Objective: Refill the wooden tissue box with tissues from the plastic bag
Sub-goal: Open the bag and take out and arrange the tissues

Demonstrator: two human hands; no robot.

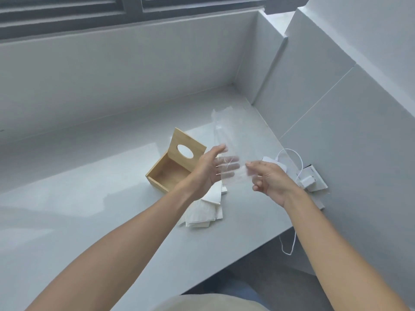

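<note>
White ledge (89,221) under a window. Wooden box (167,170) sits open far left, tissues (203,213) lie near it, already out, so both hands just handle the empty bag (226,140): left hand (207,170) spread flat, right hand (268,179) pinching it.

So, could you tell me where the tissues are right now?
The tissues lie stacked on the counter, lower centre, under the left forearm, just right of the open wooden box.

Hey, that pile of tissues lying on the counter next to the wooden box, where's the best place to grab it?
Probably take the tissues by the long sides of the stack, from above, thumb one side, fingers the other. The stack lies flat on the counter, with its near end clear of the left hand.
</note>
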